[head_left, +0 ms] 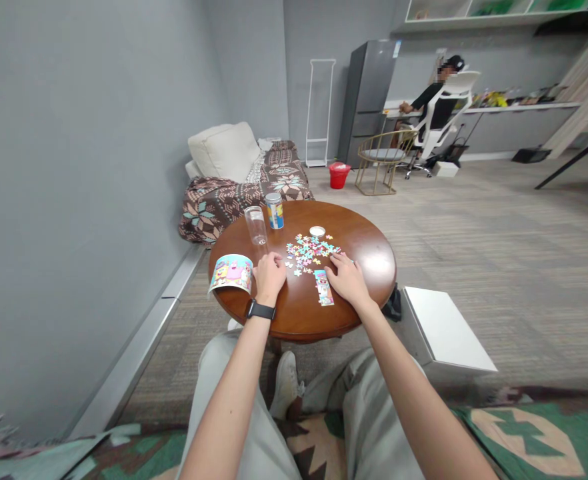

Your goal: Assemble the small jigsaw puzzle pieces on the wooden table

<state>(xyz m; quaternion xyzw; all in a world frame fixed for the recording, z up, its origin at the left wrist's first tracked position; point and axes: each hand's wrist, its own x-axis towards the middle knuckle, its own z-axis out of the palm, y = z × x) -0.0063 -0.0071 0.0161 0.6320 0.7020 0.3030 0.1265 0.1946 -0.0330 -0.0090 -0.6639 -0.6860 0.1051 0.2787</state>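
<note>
A pile of small colourful jigsaw pieces (310, 251) lies spread on the round brown wooden table (294, 317). My right hand (347, 277) rests flat at the pile's right edge, its fingers stretched out over pieces there. Beside its thumb lies a joined strip of puzzle (323, 288). Left of the pile, my left hand (270, 275) sits on the tabletop with curled fingers; whatever may be inside them is hidden. A curved picture sheet with cartoon figures (232, 273) stands just left of that hand.
Toward the table's far side are a clear glass (257, 227), a printed can (275, 212) and a round white lid (317, 231). A white box (449, 327) stands right of the table. A patterned sofa (244, 193) is behind; a person (427, 97) sits farther back.
</note>
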